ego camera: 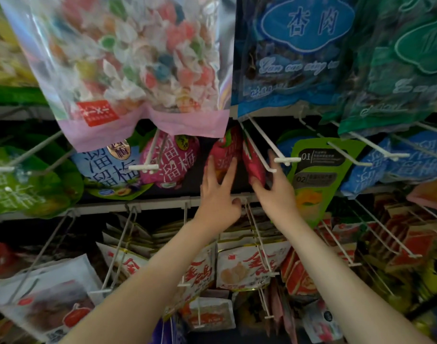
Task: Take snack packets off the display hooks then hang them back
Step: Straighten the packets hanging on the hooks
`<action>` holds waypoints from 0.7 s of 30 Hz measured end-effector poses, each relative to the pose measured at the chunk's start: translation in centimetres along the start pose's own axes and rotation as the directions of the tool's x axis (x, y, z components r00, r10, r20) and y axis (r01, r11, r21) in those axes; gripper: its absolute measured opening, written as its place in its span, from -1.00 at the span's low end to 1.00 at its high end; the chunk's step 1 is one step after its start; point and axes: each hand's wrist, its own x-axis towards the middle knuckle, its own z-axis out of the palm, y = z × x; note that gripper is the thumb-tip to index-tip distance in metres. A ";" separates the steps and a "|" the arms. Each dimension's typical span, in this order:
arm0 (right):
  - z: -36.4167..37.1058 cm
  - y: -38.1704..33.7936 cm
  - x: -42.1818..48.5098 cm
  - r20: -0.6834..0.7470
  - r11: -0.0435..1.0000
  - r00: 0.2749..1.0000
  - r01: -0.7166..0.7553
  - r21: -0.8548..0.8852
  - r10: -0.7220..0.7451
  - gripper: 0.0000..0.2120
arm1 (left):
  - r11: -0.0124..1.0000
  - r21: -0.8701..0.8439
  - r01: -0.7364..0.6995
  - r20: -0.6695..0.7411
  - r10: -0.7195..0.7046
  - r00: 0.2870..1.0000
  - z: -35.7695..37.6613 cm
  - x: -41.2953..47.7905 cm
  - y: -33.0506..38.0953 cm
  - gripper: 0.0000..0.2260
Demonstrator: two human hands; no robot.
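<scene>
Two red snack packets hang far back on a white wire display hook (pixel 262 150) in the middle row. My left hand (pixel 218 192) reaches up with straight fingers that lie flat against the left red packet (pixel 226 150). My right hand (pixel 274 187) holds the lower edge of the right red packet (pixel 253 160) between thumb and fingers, just under the hook's front end. The tops of both packets are hidden behind the big bags above.
A large candy bag (pixel 128 65) and a blue bag (pixel 294 53) hang overhead. A pink packet (pixel 170 162) and a green packet (pixel 319 175) flank the red ones. Several bare hook ends (pixel 144 167) jut out. Rows of white and red packets (pixel 249 264) hang below.
</scene>
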 end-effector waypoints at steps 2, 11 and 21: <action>0.2 -0.1 -0.1 -0.043 0.996 0.998 0.036 -0.081 -0.040 -0.34 | 0.998 0.036 0.048 -0.004 -0.048 0.999 -0.6 0.7 -0.6 -0.22; 1.6 0.5 -4.0 0.135 0.935 0.982 0.166 -0.312 -0.129 -0.37 | 0.995 -0.098 0.013 -0.116 -0.024 0.993 0.0 -3.4 -1.5 -0.37; -9.2 2.2 -2.6 -0.426 0.996 0.900 -0.090 0.017 0.089 -0.51 | 0.980 -0.130 -0.153 -0.312 0.106 0.944 4.0 -4.2 6.3 -0.55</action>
